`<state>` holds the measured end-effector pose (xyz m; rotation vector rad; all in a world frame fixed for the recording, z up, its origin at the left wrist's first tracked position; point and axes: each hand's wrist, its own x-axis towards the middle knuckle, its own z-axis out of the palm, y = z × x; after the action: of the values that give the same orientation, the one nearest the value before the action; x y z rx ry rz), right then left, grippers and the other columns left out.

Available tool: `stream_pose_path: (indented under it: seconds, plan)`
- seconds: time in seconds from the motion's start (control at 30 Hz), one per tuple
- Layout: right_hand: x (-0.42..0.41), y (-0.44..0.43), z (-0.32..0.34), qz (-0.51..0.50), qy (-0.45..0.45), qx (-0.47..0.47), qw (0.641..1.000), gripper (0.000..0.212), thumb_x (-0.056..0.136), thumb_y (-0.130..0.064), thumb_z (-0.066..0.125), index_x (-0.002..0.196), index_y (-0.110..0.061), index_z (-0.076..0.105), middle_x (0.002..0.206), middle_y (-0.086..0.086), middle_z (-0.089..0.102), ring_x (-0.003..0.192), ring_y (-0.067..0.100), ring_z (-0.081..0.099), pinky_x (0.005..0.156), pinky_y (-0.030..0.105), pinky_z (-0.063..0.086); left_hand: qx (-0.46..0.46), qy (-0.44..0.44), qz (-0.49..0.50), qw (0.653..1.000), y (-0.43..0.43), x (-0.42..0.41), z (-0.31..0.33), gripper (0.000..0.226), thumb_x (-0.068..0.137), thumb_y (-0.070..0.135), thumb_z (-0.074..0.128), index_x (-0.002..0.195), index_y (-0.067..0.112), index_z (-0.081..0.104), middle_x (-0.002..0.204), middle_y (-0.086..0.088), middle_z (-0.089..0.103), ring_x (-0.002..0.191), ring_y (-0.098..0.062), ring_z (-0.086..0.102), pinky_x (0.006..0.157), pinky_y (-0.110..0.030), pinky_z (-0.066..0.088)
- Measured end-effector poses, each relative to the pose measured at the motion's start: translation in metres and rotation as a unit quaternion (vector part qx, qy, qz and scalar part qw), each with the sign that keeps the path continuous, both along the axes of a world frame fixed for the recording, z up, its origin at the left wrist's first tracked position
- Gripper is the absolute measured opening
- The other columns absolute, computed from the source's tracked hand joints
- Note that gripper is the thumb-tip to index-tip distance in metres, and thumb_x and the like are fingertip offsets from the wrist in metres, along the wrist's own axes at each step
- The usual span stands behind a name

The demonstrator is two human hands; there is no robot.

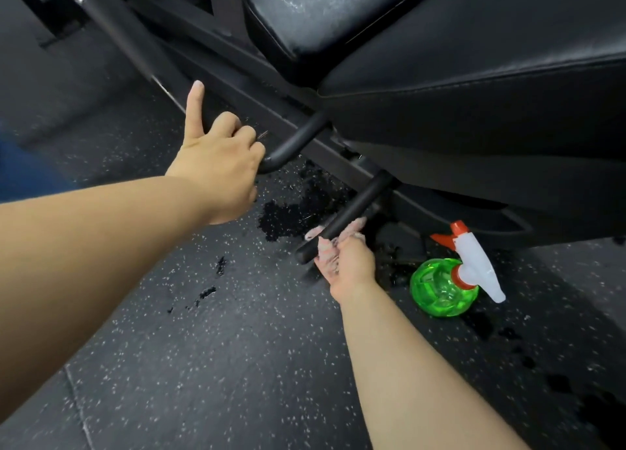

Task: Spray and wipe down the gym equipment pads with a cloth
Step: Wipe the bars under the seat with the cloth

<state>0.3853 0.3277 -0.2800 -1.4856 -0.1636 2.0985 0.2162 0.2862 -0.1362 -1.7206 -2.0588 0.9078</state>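
Observation:
My left hand [216, 160] grips a curved black handle [294, 141] of the gym machine, its fingers curled round the bar and its thumb sticking up. My right hand [349, 265] holds a pinkish cloth [352, 230] wrapped around a straight black handle bar [355, 209] lower down. The black seat pad [491, 63] fills the upper right, and a second black pad [321, 5] with a wet sheen lies behind it. A green spray bottle [440, 288] with a white and red trigger head stands on the floor, right of my right hand.
The floor is dark speckled rubber [237, 365] with wet patches [291, 212] under the handles and to the lower right. A chrome and black bar [101, 5] slants down at the upper left. The machine's black frame [237, 87] runs diagonally across.

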Motion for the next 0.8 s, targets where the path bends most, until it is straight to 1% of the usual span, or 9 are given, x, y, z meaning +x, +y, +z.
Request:
stream_pose_path:
  seconds: [0.1, 0.23, 0.3, 0.37, 0.43, 0.53, 0.63, 0.73, 0.8]
  plan:
    - [0.003, -0.018, 0.001, 0.089, 0.065, -0.072, 0.991, 0.042, 0.101, -0.006, 0.025, 0.083, -0.023, 0.059, 0.080, 0.007, 0.066, 0.036, 0.007, 0.045, 0.045, 0.012, 0.028, 0.010, -0.005, -0.006, 1.000, 0.001, 0.000, 0.000, 0.032, 0.084, 0.041, 0.052, 0.089, 0.010, 0.058, 0.087, 0.001, 0.044, 0.107, -0.031, 0.043, 0.098, -0.059, -0.037]
    - [0.008, 0.015, -0.004, -0.061, 0.046, 0.011, 0.997, 0.044, 0.096, -0.001, 0.019, 0.094, -0.026, 0.056, 0.087, 0.017, 0.063, 0.042, 0.009, 0.042, 0.037, 0.015, 0.030, 0.012, -0.024, -0.003, 1.000, -0.001, -0.002, -0.002, 0.022, 0.084, 0.033, 0.052, 0.086, 0.011, 0.055, 0.085, 0.002, 0.043, 0.106, -0.029, 0.042, 0.098, -0.059, -0.037]
    - [0.007, 0.034, -0.002, -0.083, 0.049, 0.052, 0.994, 0.043, 0.090, 0.004, 0.018, 0.094, -0.023, 0.052, 0.090, 0.020, 0.063, 0.050, 0.016, 0.057, 0.045, 0.020, 0.043, 0.018, -0.027, -0.006, 0.999, -0.001, -0.002, -0.004, 0.022, 0.083, 0.032, 0.053, 0.085, 0.010, 0.055, 0.084, 0.002, 0.043, 0.105, -0.029, 0.043, 0.098, -0.059, -0.037]
    - [0.004, 0.036, 0.003, -0.046, 0.092, 0.047, 0.994, 0.044, 0.091, 0.002, 0.020, 0.110, -0.012, 0.057, 0.088, 0.019, 0.070, 0.066, 0.023, 0.070, 0.068, 0.031, 0.056, 0.035, -0.015, -0.016, 0.999, 0.001, -0.003, -0.004, 0.024, 0.082, 0.034, 0.054, 0.085, 0.010, 0.056, 0.083, 0.002, 0.043, 0.105, -0.030, 0.043, 0.099, -0.058, -0.036]
    - [0.000, 0.028, 0.003, -0.037, 0.124, 0.014, 0.991, 0.044, 0.092, 0.000, 0.024, 0.113, -0.010, 0.061, 0.090, 0.015, 0.071, 0.079, 0.025, 0.071, 0.087, 0.041, 0.053, 0.035, -0.017, -0.015, 0.999, 0.000, -0.002, -0.004, 0.025, 0.081, 0.035, 0.054, 0.085, 0.010, 0.058, 0.083, 0.002, 0.043, 0.104, -0.030, 0.043, 0.100, -0.058, -0.035]
    - [0.003, 0.022, -0.006, -0.049, 0.122, -0.039, 0.991, 0.041, 0.089, 0.002, 0.026, 0.094, -0.018, 0.061, 0.088, 0.012, 0.065, 0.086, 0.025, 0.061, 0.103, 0.048, 0.044, 0.043, -0.018, -0.019, 0.999, 0.000, -0.002, -0.005, 0.028, 0.080, 0.036, 0.053, 0.087, 0.010, 0.059, 0.084, 0.002, 0.045, 0.105, -0.030, 0.043, 0.100, -0.058, -0.034]
    - [0.009, 0.022, -0.010, 0.014, 0.134, -0.036, 0.990, 0.057, 0.081, 0.008, 0.021, 0.115, -0.014, 0.061, 0.116, 0.019, 0.067, 0.112, 0.034, 0.064, 0.083, 0.043, 0.054, 0.053, -0.019, -0.019, 0.998, 0.000, -0.001, -0.005, 0.032, 0.080, 0.036, 0.053, 0.089, 0.007, 0.061, 0.084, 0.000, 0.046, 0.105, -0.032, 0.042, 0.102, -0.057, -0.033]
    - [0.018, 0.016, -0.007, 0.148, 0.127, -0.048, 0.980, 0.042, 0.091, 0.004, 0.025, 0.097, -0.010, 0.063, 0.102, 0.018, 0.068, 0.090, 0.029, 0.071, 0.089, 0.034, 0.056, 0.068, -0.020, -0.021, 0.997, 0.001, -0.001, -0.006, 0.034, 0.079, 0.035, 0.055, 0.089, 0.004, 0.062, 0.084, -0.001, 0.046, 0.106, -0.034, 0.042, 0.105, -0.060, -0.026]
    - [0.023, 0.012, 0.009, 0.240, 0.062, -0.044, 0.968, 0.041, 0.096, -0.007, 0.026, 0.102, -0.005, 0.066, 0.101, 0.019, 0.072, 0.083, 0.023, 0.072, 0.055, 0.013, 0.050, 0.077, -0.025, -0.022, 0.996, 0.001, -0.001, -0.008, 0.035, 0.078, 0.035, 0.055, 0.090, 0.003, 0.062, 0.084, -0.001, 0.047, 0.107, -0.034, 0.042, 0.106, -0.061, -0.021]
